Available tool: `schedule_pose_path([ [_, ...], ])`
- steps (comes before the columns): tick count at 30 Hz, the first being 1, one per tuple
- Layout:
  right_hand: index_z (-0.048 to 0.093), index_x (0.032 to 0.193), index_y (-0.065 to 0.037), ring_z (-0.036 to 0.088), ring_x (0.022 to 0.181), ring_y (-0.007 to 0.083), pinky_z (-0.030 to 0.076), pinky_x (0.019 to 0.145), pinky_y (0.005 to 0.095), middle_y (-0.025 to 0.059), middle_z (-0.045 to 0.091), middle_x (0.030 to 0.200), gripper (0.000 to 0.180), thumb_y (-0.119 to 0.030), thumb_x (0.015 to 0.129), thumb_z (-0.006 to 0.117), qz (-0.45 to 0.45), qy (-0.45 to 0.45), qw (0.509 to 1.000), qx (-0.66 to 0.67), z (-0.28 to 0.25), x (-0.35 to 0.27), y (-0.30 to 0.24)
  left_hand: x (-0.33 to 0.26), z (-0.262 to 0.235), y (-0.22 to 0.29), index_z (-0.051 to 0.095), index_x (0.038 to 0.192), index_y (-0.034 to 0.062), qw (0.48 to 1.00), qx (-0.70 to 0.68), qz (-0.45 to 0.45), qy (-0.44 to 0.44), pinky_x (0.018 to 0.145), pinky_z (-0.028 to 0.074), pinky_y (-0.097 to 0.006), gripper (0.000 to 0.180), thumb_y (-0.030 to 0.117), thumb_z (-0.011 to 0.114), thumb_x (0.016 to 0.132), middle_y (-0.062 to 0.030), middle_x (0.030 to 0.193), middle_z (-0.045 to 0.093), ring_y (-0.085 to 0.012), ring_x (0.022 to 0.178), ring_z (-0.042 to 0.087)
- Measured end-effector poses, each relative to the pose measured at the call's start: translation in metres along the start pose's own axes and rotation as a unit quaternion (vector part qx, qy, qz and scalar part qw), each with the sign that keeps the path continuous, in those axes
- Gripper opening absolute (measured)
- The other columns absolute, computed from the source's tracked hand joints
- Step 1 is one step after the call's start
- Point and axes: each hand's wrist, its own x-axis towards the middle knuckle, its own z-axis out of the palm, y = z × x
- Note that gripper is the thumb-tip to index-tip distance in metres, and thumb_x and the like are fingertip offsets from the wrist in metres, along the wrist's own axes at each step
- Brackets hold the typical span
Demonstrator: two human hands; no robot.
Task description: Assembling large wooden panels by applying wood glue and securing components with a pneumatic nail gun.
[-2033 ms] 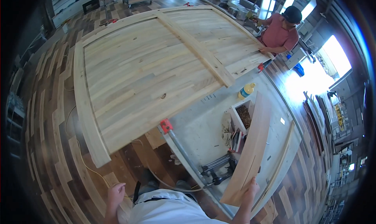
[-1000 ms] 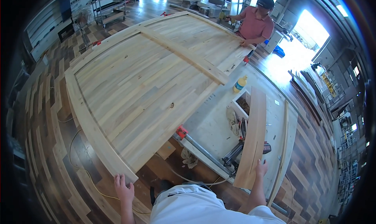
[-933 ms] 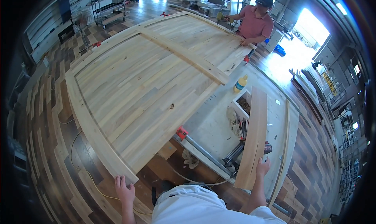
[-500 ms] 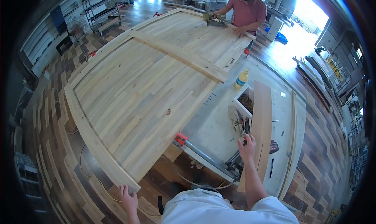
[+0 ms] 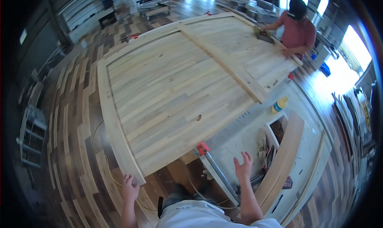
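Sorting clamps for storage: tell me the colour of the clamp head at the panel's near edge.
Red; the clamp head shows best in the head view.

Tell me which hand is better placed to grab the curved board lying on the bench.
Right. The right hand hovers open just beside the curved board, while the left hand rests at the big panel's corner, far across from it.
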Motion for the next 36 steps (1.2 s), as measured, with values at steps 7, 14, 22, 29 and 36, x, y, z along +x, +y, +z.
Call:
schedule_pose_path([
  [7, 0.061, 0.118, -0.004, 0.05, 0.119, 0.0378, 0.043, 0.1, 0.0445, 0.0183, 0.053, 0.128, 0.045, -0.017, 0.078, 0.076, -0.135, -0.143, 0.976, 0.096, 0.06, 0.003, -0.1, -0.005, 0.002, -0.012, 0.061, 0.12, 0.0026, 0.998, -0.004, 0.003, 0.057, 0.11, 0.037, -0.039, 0.049, 0.011, 0.072, 0.072, -0.0198, 0.141, 0.047, -0.0336, 0.135, 0.04],
  [14, 0.063, 0.116, -0.004, 0.048, 0.122, 0.04, 0.04, 0.103, 0.0478, 0.0193, 0.053, 0.13, 0.043, -0.026, 0.079, 0.074, -0.257, -0.251, 0.93, 0.08, 0.137, -0.015, -0.201, 0.01, -0.012, -0.011, 0.065, 0.108, 0.0062, 0.99, 0.075, 0.091, 0.083, 0.098, 0.049, -0.039, 0.043, 0.018, 0.075, 0.068, -0.0166, 0.122, 0.06, -0.0308, 0.119, 0.056],
  [22, 0.058, 0.122, -0.002, 0.045, 0.125, 0.0443, 0.03, 0.108, 0.0576, 0.0221, 0.055, 0.128, 0.056, -0.04, 0.082, 0.069, -0.344, -0.286, 0.888, -0.103, 0.245, -0.056, -0.293, 0.052, -0.067, -0.068, 0.071, 0.101, 0.0126, 0.971, 0.003, 0.228, -0.078, 0.074, 0.056, -0.041, 0.03, 0.02, 0.071, 0.072, -0.0088, 0.107, 0.068, -0.0294, 0.091, 0.067],
  [29, 0.056, 0.123, 0.003, 0.047, 0.121, 0.0461, 0.026, 0.11, 0.0591, 0.0259, 0.061, 0.113, 0.061, -0.046, 0.087, 0.062, -0.267, -0.246, 0.888, -0.283, 0.267, -0.067, -0.351, 0.212, -0.126, -0.128, 0.07, 0.103, 0.012, 0.948, -0.097, 0.297, -0.055, 0.067, 0.057, -0.037, 0.022, 0.016, 0.065, 0.082, -0.0066, 0.096, 0.071, -0.027, 0.078, 0.068],
  [36, 0.055, 0.124, 0.001, 0.044, 0.124, 0.0463, 0.026, 0.11, 0.0586, 0.0264, 0.056, 0.123, 0.058, -0.044, 0.088, 0.061, -0.185, -0.241, 0.92, -0.248, 0.275, -0.094, -0.341, 0.284, -0.17, -0.136, 0.066, 0.112, 0.0088, 0.946, -0.031, 0.318, -0.053, 0.083, 0.053, -0.041, 0.03, 0.018, 0.063, 0.085, -0.0111, 0.108, 0.068, -0.0294, 0.096, 0.065],
])
